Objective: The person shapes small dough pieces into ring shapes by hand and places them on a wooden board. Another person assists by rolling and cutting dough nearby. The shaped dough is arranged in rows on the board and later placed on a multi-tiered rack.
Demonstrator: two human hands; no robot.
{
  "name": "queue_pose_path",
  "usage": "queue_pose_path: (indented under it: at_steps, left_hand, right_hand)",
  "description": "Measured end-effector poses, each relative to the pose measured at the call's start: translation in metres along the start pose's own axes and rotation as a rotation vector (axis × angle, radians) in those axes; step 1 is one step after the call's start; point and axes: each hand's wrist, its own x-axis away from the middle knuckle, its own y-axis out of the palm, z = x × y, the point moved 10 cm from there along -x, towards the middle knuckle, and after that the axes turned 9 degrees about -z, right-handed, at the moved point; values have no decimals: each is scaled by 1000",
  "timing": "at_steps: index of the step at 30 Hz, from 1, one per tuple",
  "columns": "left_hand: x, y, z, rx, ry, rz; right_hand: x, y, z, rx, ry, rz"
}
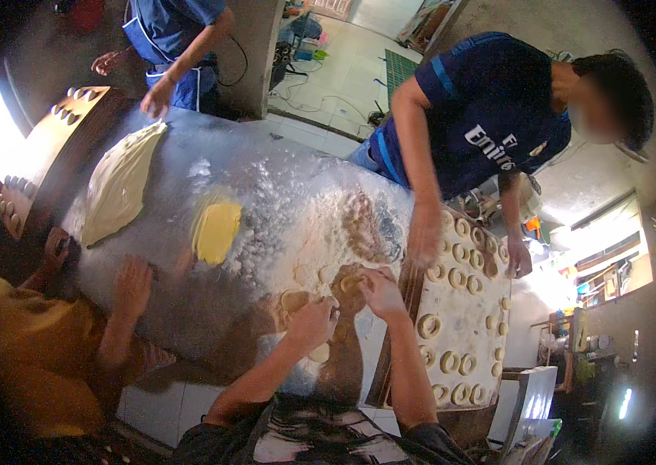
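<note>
Over the floured table, my left hand point(312, 324) is closed in a pinch; whatever lies between its fingertips is too small to tell. Just to its right, my right hand point(381, 293) has its fingers closed on a round piece of dough point(351, 285). Beside my left hand lies a flat dough round point(293, 300), partly covered in flour. Below that hand, near the table's front edge, rests another dough round point(319, 353). Loose white flour point(309, 225) spreads out beyond both hands.
At right stands a board point(464, 310) bearing several dough rings point(429, 325); a co-worker's blurred hand point(425, 232) hovers at its edge. Leftward lie a yellow slab point(218, 232), a large dough sheet point(122, 182) and another board point(53, 147) with small dough pieces. Other people's hands point(134, 283) flank the table.
</note>
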Motion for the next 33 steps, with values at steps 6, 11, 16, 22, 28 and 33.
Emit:
queue_pose_path:
  at_steps: [6, 11, 16, 22, 28, 33]
  left_hand:
    - [-17, -20, -2, 19, -64, 4]
    - [-8, -45, 10, 358, 163, 282]
    - [-9, -50, 2, 697, 57, 175]
    - [7, -65, 25, 724, 110, 66]
    - [20, -89, 45, 305, 240, 354]
    - [14, -84, 29, 617, 322, 621]
  right_hand:
    - [-29, 23, -39, 259, -130, -295]
    - [1, -4, -38, -684, -34, -271]
    - [31, -23, -66, -879, -52, -186]
    - [48, -35, -79, -966, -166, -131]
    - [30, -42, -91, -403, -213, 335]
    - [48, -6, -97, -1443, -382, -339]
